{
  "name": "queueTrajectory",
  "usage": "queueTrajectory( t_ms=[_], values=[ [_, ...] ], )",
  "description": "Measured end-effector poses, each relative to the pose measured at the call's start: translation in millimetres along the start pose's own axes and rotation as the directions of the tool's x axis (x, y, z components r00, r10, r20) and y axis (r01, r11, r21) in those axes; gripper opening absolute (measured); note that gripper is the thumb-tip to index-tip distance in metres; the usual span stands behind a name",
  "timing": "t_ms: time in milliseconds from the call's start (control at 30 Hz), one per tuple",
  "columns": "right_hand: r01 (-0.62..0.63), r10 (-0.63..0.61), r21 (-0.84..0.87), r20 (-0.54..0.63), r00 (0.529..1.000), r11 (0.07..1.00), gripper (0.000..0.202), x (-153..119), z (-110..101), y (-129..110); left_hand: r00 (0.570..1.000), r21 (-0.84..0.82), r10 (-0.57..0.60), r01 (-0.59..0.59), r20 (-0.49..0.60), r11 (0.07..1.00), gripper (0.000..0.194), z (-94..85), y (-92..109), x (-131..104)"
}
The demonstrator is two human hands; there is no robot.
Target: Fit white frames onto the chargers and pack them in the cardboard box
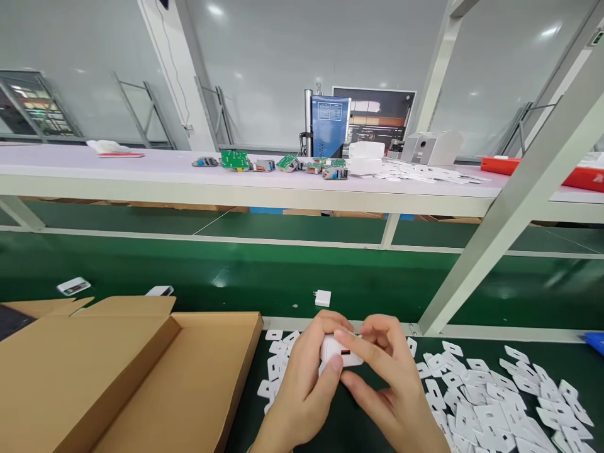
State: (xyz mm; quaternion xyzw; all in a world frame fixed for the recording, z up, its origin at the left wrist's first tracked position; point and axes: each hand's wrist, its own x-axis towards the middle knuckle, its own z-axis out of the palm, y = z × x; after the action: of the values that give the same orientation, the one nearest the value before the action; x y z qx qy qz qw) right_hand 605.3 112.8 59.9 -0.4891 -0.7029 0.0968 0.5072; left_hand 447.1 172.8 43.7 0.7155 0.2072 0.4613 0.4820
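One white casing [350,360] pinched by left hand [311,380]; touched by right hand [389,384], fingers half-curled, grip unclear; steady support advised.

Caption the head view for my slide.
Left hand holding a white housing, right hand touching it, loose white plates alongside.

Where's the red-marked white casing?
In the head view's lower centre, the white casing is held between left hand and right hand, right of the cardboard box.
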Motion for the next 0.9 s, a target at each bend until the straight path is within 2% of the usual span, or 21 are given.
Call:
queueTrajectory(
  t_ms=[67,133,200,267,333,400,567,700,900],
  values=[
    [-0.162,0.163,0.153,0.008,0.987,0.975,0.041,0,4,4,0.998,-0.046,0.050,-0.052,-0.048,0.998,0.028,3.5,-5,-1],
    [-0.298,0.294,0.317,0.063,0.954,0.900,0.047,0,11,8,0.994,-0.067,0.082,-0.087,-0.070,0.994,0.030,6.3,-10,-2],
    [-0.377,0.347,0.421,0.150,0.926,0.825,0.051,0,17,9,0.995,-0.081,0.085,-0.088,-0.050,0.993,0.029,8.1,-12,-4],
    [-0.406,0.363,0.473,0.183,0.914,0.782,0.051,0,21,8,0.997,-0.092,0.075,-0.076,-0.017,0.993,0.028,8.7,-12,-5],
    [-0.393,0.376,0.494,0.140,0.916,0.775,0.048,1,24,8,0.998,-0.077,0.067,-0.067,-0.002,0.995,0.028,8.5,-8,-4],
    [-0.358,0.365,0.466,0.077,0.928,0.809,0.044,1,24,9,0.999,-0.018,0.032,-0.032,0.004,0.999,0.028,7.6,-4,-2],
    [-0.243,0.272,0.331,-0.042,0.961,0.912,0.041,0,21,16,1.000,0.105,-0.014,0.013,0.003,0.994,0.046,5.6,-2,3],
    [-0.226,0.256,0.356,-0.039,0.966,0.907,0.039,0,22,17,0.999,0.099,0.032,-0.028,-0.043,0.995,0.042,5.9,-10,4],
    [-0.228,0.257,0.451,-0.004,0.966,0.863,0.044,1,28,18,0.979,0.103,0.187,-0.178,-0.085,0.979,0.032,9.6,-14,7]
  ],
)
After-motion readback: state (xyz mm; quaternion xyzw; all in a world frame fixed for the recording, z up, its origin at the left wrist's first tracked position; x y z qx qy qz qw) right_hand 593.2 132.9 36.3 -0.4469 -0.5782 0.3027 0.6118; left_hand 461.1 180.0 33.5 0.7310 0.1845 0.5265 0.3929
